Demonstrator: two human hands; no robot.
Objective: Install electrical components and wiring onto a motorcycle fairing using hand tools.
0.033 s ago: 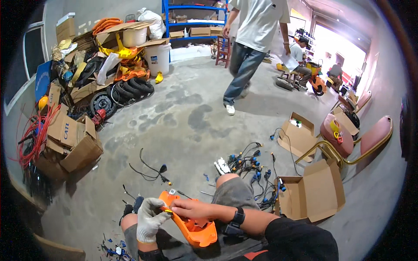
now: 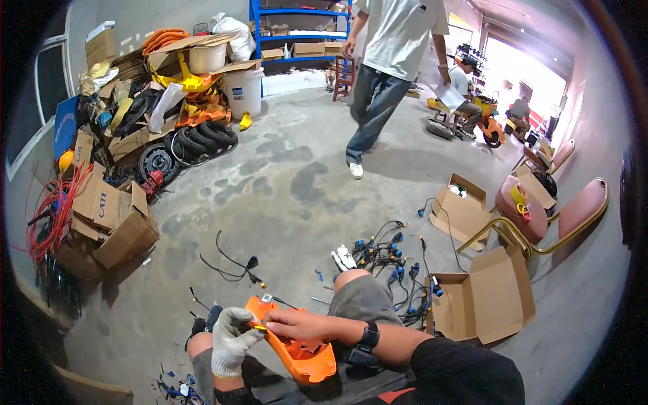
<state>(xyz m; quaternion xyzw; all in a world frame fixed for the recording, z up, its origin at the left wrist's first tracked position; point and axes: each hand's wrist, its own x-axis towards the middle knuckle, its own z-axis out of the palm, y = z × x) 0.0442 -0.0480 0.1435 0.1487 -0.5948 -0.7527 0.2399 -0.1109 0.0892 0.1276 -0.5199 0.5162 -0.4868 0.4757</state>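
An orange plastic shell (image 2: 312, 368), long and trough-shaped, lies tilted across my lap. My left hand (image 2: 231, 341), in a white knit glove, is at its left edge, thumb and fingers pinched on a small yellow piece (image 2: 259, 328). Bare, with a dark band at the wrist, my right hand (image 2: 291, 325) reaches over the shell from the right. Its fingers are closed on the shell's rim beside the yellow piece; the fingertips are partly hidden. A thin dark lead with a white tag (image 2: 267, 298) shows at the shell's far end.
Tangled black cables with blue connectors (image 2: 398, 270) lie right of my knee, beside an open cardboard box (image 2: 496, 297). A looped cable (image 2: 233, 266) lies ahead. Pink chairs (image 2: 580, 209) stand right; cartons (image 2: 111, 209) and tyres (image 2: 202, 138) are piled left. A person (image 2: 388, 88) stands ahead holding paper.
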